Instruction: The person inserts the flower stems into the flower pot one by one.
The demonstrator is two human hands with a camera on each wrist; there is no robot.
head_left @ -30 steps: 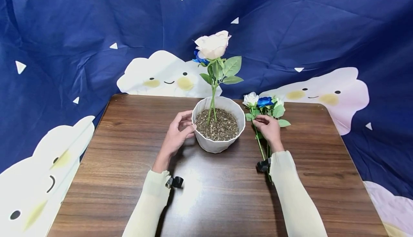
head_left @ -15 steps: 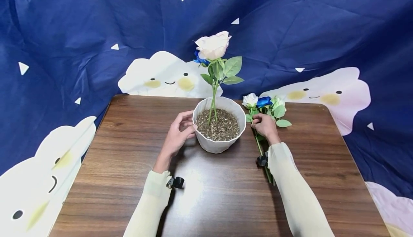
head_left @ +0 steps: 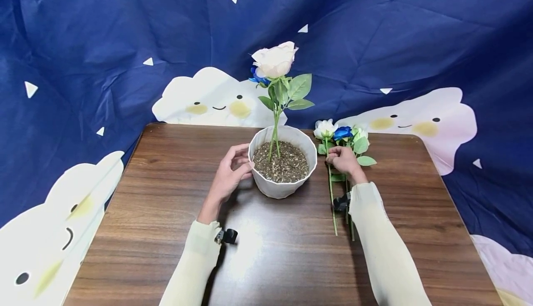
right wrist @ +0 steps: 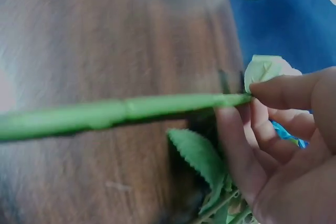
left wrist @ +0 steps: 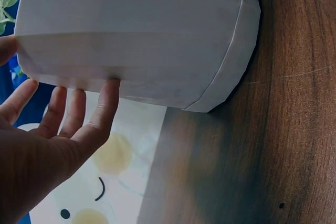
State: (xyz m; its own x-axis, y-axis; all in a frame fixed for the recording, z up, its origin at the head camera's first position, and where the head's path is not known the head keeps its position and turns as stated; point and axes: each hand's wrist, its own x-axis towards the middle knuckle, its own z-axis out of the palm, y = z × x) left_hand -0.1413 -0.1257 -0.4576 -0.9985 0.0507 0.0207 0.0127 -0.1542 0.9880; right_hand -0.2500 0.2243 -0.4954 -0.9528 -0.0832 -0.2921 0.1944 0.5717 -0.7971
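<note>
A white flowerpot [head_left: 283, 188] of soil stands on the table, with a pale pink-white rose [head_left: 275, 60] and a blue rose [head_left: 259, 77] upright in it. My left hand [head_left: 229, 171] rests against the pot's left side, fingers spread and fairly straight along the wall, as the left wrist view shows; its thumb touches near the rim. Right of the pot, my right hand [head_left: 344, 161] pinches the green stem [right wrist: 157, 107] of a white rose [head_left: 325, 129] between thumb and fingers, just below the bloom. That stem runs toward the table's front.
Beside the held rose lie another blue rose [head_left: 343, 133] and a whitish-green rose [head_left: 360, 135], with leaves and stems partly under my right wrist. The brown wooden table [head_left: 166, 195] ends at the back against a blue cloth [head_left: 125, 28] printed with clouds.
The white rose in my right hand has turned and its stem has swung left, apart from the other stems. My left hand and the pot have not moved.
</note>
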